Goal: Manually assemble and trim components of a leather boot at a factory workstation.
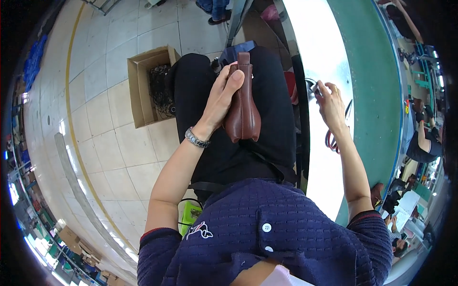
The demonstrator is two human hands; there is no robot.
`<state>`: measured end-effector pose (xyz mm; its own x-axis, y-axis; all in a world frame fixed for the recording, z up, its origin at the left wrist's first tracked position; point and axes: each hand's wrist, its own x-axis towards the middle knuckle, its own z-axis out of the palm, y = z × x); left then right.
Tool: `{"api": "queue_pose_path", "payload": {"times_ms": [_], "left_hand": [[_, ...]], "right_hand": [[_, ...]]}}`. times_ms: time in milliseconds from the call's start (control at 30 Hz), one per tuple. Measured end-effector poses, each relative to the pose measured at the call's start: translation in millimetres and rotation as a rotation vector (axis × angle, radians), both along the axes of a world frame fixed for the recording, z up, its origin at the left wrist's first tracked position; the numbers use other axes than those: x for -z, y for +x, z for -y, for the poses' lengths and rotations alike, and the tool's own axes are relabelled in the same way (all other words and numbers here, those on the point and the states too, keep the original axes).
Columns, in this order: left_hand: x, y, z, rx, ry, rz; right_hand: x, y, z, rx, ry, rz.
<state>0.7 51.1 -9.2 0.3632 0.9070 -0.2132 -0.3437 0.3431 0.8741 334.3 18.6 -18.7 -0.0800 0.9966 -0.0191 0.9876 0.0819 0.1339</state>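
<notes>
My left hand (pixel 223 95) is closed round the upper part of a brown leather pouch (pixel 242 117), its thumb lying across the front. The pouch is held over my lap, with its narrow tab end pointing away from me and its wide stitched end toward me. To the right, my right hand (pixel 330 107) is over the white tabletop (pixel 320 167), fingers bent together at a small silvery and dark object (pixel 313 87). What that object is I cannot make out. Scissors with red handles (pixel 330 141) lie beside my right wrist, partly hidden by it.
A cardboard box (pixel 138 90) holding a dark tangled heap stands on the tiled floor by my left knee. A green work surface (pixel 372 119) borders the white tabletop. Something bright green (pixel 191 214) sits by my left hip. Other people work at the far right.
</notes>
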Motion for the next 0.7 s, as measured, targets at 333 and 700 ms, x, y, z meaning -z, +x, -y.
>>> {"api": "queue_pose_path", "payload": {"times_ms": [333,700], "left_hand": [[8.2,11.9,9.3,-0.146,0.126,-0.189],[14.0,-12.9,11.5,-0.282,0.188,-0.223]], "right_hand": [[-107.1,-144.1,-35.5,-0.118,-0.863,-1.049],[-129.5,-201.6,-44.2,-0.253,-0.782,-0.652]]}}
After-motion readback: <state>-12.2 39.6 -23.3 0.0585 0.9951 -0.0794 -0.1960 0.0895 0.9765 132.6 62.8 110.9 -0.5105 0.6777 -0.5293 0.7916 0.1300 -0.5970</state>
